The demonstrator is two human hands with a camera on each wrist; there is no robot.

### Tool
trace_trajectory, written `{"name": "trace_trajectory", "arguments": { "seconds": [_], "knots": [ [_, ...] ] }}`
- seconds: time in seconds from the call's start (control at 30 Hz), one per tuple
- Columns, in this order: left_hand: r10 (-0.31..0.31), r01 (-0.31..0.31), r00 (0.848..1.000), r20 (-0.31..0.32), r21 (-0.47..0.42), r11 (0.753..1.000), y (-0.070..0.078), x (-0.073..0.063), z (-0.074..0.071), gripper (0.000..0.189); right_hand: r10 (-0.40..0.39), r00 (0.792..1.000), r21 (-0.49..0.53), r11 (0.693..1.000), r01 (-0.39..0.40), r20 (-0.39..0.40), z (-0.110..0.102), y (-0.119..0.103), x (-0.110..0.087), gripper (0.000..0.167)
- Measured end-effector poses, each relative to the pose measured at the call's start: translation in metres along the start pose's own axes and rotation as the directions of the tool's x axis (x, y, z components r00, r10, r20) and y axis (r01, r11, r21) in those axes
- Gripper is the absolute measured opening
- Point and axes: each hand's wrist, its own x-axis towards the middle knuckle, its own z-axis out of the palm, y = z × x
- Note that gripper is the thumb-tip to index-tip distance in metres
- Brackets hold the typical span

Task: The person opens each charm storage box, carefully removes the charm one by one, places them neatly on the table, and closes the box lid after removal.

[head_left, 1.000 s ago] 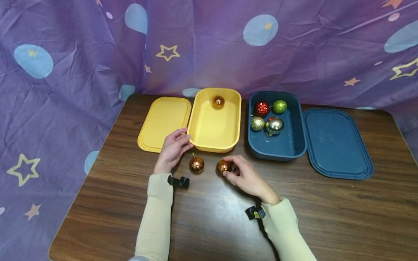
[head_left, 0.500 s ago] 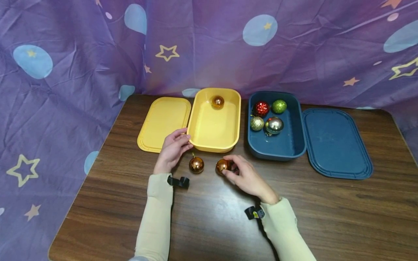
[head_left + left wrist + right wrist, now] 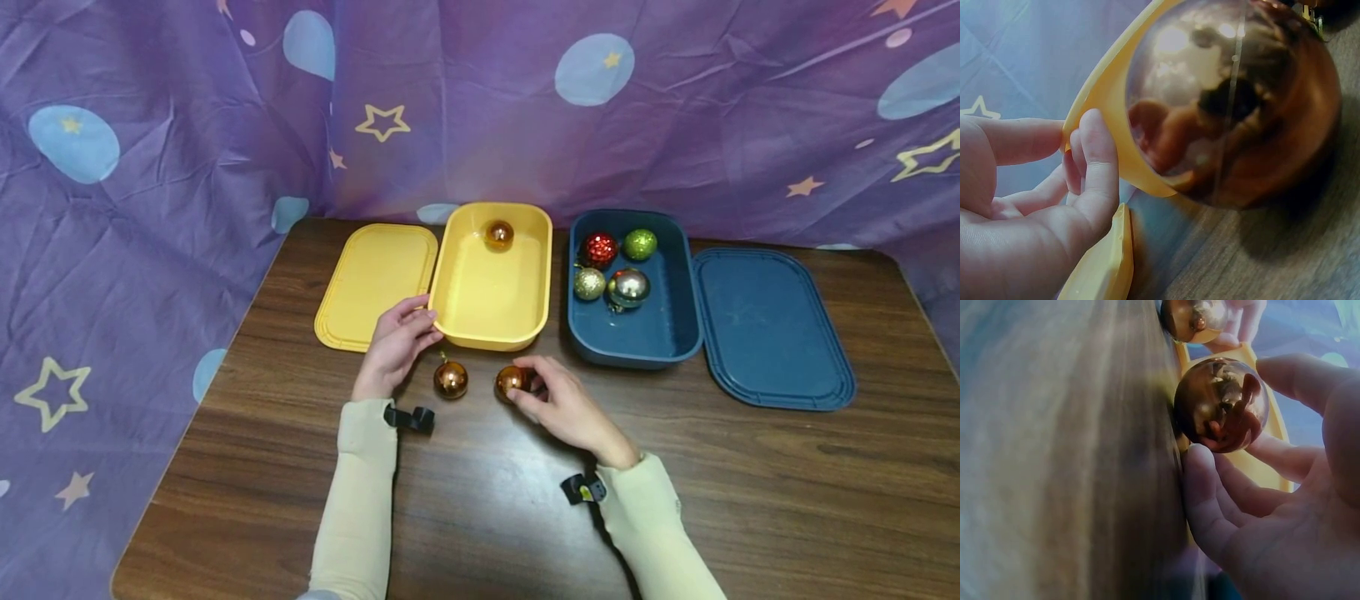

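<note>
At the near left corner of the yellow container, my left hand pinches the rim between thumb and fingers. The left wrist view shows fingertips against its wall. My right hand holds a shiny brown Christmas bauble on the table, thumb and fingers curled round its right side. In the right wrist view this bauble sits between the thumb and the other fingers. A second brown bauble lies just right of my left wrist, its hanger up. One more amber bauble lies inside the yellow container.
A blue container on the right holds several baubles: red, green, pale gold glitter and silver. Its blue lid lies to its right. The yellow lid lies left of the yellow container. A purple curtain hangs behind the wooden table.
The view has shifted very slightly. Both hands, the baubles and the containers stay where they were.
</note>
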Motion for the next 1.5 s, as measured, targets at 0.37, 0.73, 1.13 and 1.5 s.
{"name": "trace_trajectory", "arguments": {
  "seconds": [0.37,0.73,1.13,1.5],
  "knots": [
    [-0.005,0.006,1.0,-0.003,0.007,1.0,0.001,0.001,0.001,0.047,-0.005,1.0,-0.005,1.0,0.005,-0.016,-0.001,0.0,0.002,0.047],
    [-0.001,0.001,1.0,-0.007,-0.006,1.0,0.002,0.002,0.003,0.045,0.008,1.0,0.004,1.0,-0.008,-0.012,-0.003,0.001,0.003,0.046],
    [-0.004,0.004,1.0,-0.008,0.001,1.0,0.001,0.001,0.001,0.046,0.004,1.0,0.022,1.0,-0.004,-0.016,-0.007,-0.001,0.001,0.046],
    [0.002,-0.002,1.0,0.0,-0.001,1.0,0.0,-0.001,0.0,0.047,-0.033,0.994,-0.038,0.999,0.029,-0.104,-0.016,-0.007,-0.003,0.045]
  ]
}}
